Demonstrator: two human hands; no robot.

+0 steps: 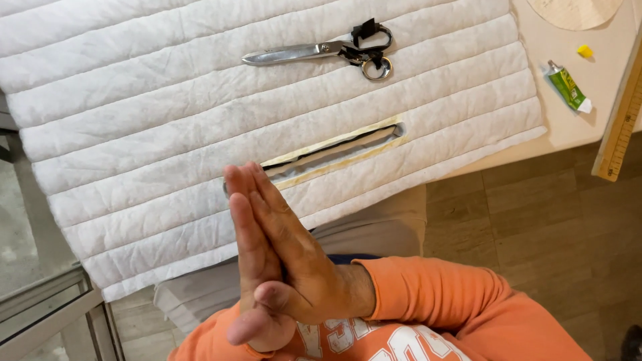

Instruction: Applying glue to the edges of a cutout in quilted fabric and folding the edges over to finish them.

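Item one: my left hand [251, 267] and my right hand [294, 261], pressed flat palm to palm, fingers straight and pointing away from me, holding nothing; orange sleeves [435, 294] at both wrists. Item two: a white quilted fabric panel [167, 134] with long stitched channels, spread over the table [568, 127] and hanging a little over its near edge; my fingertips sit just above its near part. Item three: a long narrow slit opening [334, 150] cut in the panel, edged in pale yellow with a dark line along it, running aslant just beyond my fingertips. Item four: steel scissors [321, 51], shut, with black wrapping on the handles, lying on the far part of the panel, blades pointing to my left. Item five: a small green tube [567, 87] with a white end, lying on the bare table to the right of the panel. Item six: a small yellow cap [585, 51] near the tube. Item seven: a wooden ruler [622, 120] at the right edge. Item eight: a pale round board [575, 10], partly in view at the top.
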